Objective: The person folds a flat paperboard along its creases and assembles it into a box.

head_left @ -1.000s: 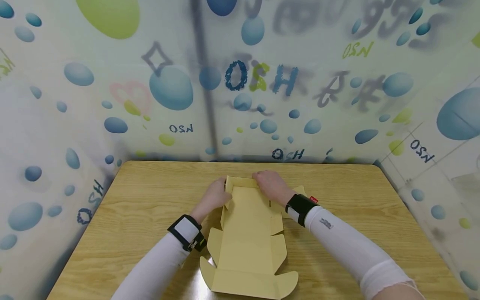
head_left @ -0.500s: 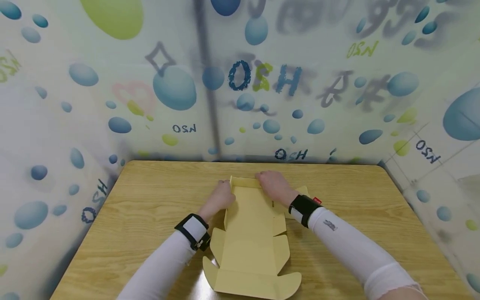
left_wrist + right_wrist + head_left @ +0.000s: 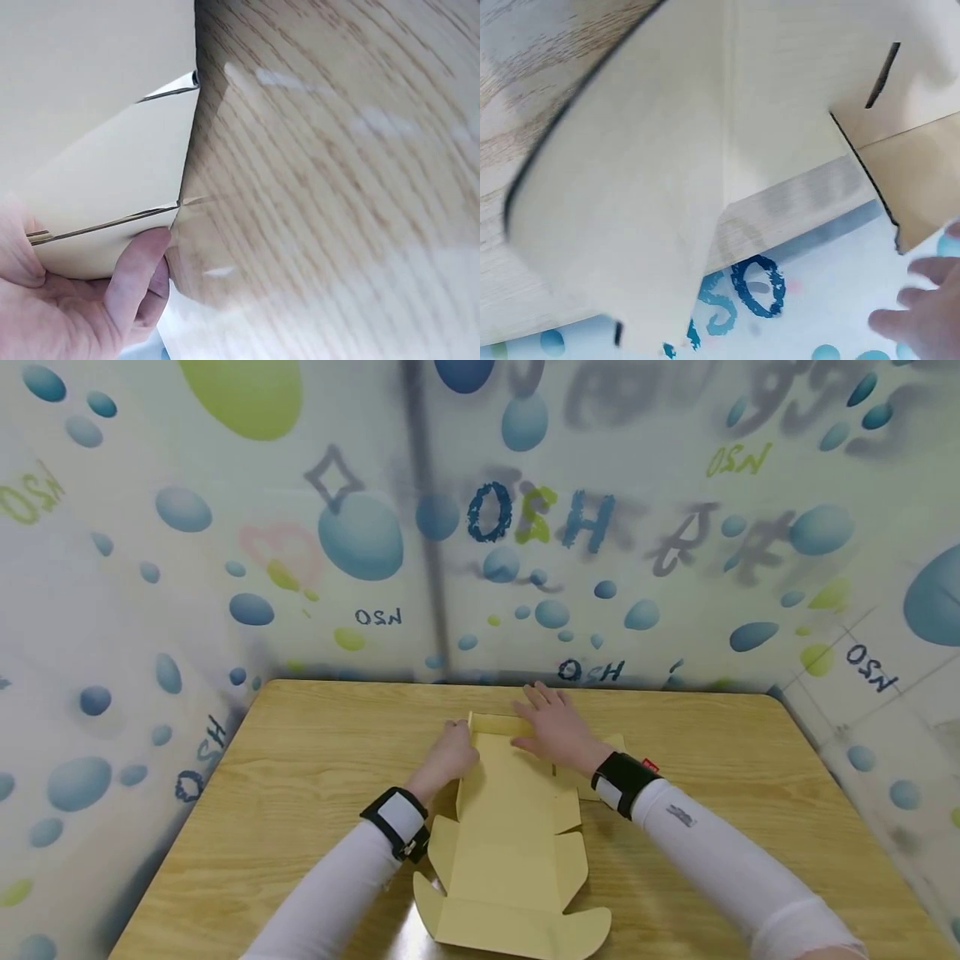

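Observation:
A flat, partly folded cardboard box [image 3: 510,843] in plain tan lies lengthwise on the table, its far end wall standing up. My left hand [image 3: 447,756] grips its far left corner; the left wrist view shows the thumb [image 3: 139,270] pressed on the folded side edge with the other fingers behind it. Over the far right corner, my right hand [image 3: 558,731] has its fingers extended and spread. In the right wrist view its fingertips [image 3: 889,322] are apart from the cardboard, beside a slotted panel [image 3: 780,97]. A side flap [image 3: 617,743] sticks outward on the right, partly behind the right wrist.
The wood-grain table [image 3: 337,727] extends around the box on all sides. Behind it hangs a printed wall sheet [image 3: 360,643] with blue and green drops. Rounded flaps [image 3: 588,931] stick out at the box's near end.
My right hand has released the far wall, its fingers now straightened and spread. The left hand keeps its grip at the far left corner. The whole head view has shifted slightly.

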`<state>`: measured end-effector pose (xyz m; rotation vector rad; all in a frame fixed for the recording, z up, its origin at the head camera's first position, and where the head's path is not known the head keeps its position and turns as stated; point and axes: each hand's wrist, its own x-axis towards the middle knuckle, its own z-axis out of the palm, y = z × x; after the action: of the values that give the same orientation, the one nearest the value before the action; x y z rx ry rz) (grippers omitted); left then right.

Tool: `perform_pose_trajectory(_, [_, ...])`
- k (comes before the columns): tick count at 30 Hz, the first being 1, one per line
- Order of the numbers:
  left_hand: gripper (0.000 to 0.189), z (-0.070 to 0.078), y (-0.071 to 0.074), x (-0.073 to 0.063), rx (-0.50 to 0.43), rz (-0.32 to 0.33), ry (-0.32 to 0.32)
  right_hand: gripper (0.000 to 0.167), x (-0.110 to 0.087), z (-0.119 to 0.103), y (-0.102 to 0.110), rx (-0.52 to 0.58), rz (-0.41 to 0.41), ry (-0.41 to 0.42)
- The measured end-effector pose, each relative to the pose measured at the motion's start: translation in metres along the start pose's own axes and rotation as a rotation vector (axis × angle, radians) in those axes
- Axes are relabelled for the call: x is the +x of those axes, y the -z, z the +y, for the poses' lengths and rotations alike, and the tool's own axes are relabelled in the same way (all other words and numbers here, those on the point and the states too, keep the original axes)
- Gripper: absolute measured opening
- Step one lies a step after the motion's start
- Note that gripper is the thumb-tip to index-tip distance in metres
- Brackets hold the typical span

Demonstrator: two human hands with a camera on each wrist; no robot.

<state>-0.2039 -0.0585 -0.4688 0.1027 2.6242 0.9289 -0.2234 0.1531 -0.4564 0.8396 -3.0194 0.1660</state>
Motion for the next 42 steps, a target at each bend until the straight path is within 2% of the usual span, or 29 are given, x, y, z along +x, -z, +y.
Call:
perform_pose_trajectory(3, [0.061, 0.001, -0.002, 0.001, 0.004, 0.011, 0.016, 0.088, -0.006, 0.000, 0.005, 0.050, -0.029, -0.030])
perform_pose_trajectory(9, [0.063, 0.000, -0.003, 0.004, -0.016, 0.000, 0.019, 0.101, -0.020, 0.012, 0.008, 0.098, -0.049, -0.091])
perform_pose_trajectory(19, [0.065, -0.001, -0.003, 0.003, -0.033, -0.023, 0.026, 0.104, -0.054, 0.054, 0.005, 0.184, -0.072, -0.214])
perform_pose_trajectory(25, [0.065, -0.002, -0.004, 0.005, -0.020, -0.037, 0.029, 0.106, -0.078, 0.071, 0.006, 0.214, -0.065, -0.279])
perform_pose_trajectory(35, [0.064, -0.005, -0.005, 0.006, -0.041, -0.017, 0.004, 0.112, -0.094, 0.076, 0.004, 0.213, -0.078, -0.310])
perform_pose_trajectory(42, [0.065, -0.002, -0.002, 0.002, -0.069, -0.023, 0.016, 0.113, -0.100, 0.072, -0.004, 0.242, -0.083, -0.326])
